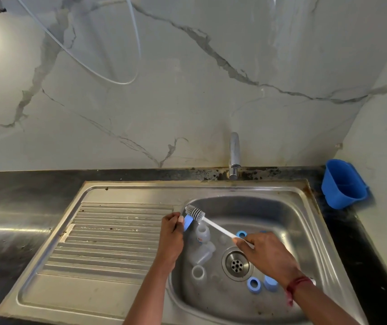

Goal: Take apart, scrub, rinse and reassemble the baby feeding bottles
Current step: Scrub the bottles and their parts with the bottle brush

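My left hand (pixel 172 227) grips a blue bottle collar ring (pixel 187 222) over the left rim of the steel sink (pixel 281 207). My right hand (pixel 264 254) holds the white handle of a bottle brush (pixel 196 213), whose grey bristle head lies against the top of that ring. In the basin lie clear bottle bodies (pixel 202 234) (pixel 200 255), a clear ring-shaped part (pixel 198 272) and several blue collar rings and caps (pixel 253 285) (pixel 270 282) (pixel 241 234).
A chrome tap (pixel 234 156) stands behind the basin, with no water seen running. The drain (pixel 236 265) sits mid-basin. A ridged draining board (pixel 112 238) lies to the left. A blue plastic holder (pixel 343 184) hangs at the right wall. Dark counter surrounds the sink.
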The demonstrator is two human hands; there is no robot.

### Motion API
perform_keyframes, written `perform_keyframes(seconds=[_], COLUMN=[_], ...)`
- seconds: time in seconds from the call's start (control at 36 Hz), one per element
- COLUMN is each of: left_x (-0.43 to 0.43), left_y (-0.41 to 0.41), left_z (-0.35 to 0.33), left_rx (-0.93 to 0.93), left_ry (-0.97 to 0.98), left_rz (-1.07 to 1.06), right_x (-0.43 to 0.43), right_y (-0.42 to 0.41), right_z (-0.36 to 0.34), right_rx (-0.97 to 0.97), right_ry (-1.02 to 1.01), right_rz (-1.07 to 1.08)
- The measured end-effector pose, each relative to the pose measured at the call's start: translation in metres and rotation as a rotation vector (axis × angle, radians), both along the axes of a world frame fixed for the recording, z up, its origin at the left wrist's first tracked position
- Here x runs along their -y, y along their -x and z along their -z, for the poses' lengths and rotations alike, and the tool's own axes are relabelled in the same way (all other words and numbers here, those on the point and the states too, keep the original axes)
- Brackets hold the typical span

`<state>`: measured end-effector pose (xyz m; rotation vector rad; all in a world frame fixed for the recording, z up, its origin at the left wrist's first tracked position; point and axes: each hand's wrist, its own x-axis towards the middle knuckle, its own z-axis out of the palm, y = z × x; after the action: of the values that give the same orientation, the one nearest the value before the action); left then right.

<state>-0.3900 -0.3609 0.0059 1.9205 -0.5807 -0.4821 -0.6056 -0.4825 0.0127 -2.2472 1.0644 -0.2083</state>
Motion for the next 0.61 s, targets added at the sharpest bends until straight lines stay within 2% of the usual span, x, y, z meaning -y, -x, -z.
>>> perform_keyframes(seconds=[0.08, 0.28, 0.39, 0.61], left_x=[0.001, 0.003, 0.006, 0.011], left_y=[-0.001, -0.016, -0.013, -0.012], left_z=[0.000, 0.009, 0.010, 0.004], left_rx=[0.004, -0.197, -0.301, -0.373], left_ry=[0.033, 0.158, 0.204, 0.268], left_rz=[0.058, -0.084, -0.054, -0.050], right_x=[0.004, 0.008, 0.008, 0.008], right_y=[-0.005, -0.004, -0.006, -0.011], right_z=[0.001, 0.001, 0.000, 0.000], right_rx=[0.011, 0.039, 0.033, 0.034], right_ry=[-0.024, -0.051, -0.029, -0.029], right_rz=[0.013, 0.037, 0.026, 0.019])
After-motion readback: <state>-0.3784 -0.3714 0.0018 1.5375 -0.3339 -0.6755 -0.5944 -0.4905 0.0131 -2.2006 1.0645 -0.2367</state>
